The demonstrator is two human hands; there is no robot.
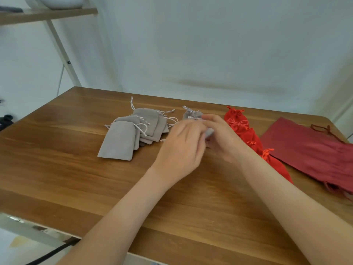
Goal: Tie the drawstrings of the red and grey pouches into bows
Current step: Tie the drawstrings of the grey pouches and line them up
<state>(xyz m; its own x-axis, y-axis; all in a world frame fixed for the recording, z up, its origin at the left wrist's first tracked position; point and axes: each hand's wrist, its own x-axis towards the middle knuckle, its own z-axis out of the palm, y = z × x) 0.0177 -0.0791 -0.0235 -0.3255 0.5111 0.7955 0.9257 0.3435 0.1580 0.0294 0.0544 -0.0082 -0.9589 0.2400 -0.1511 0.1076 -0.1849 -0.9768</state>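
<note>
Gripping one blurred grey pouch [209,132]

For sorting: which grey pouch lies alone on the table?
The cinched grey pouch behind the right hand; the others overlap in a heap on its left.

Single view, worn on the head, sitting above the near edge of the tabletop [57,159] and pitched forward and down across it. It's in close: both forearms [122,213] rise from the bottom of frame over that near edge. The wide angle reaches the tabletop's far edge, the wall [210,44] behind it, and a shelf [47,15] above its far-left corner.
</note>
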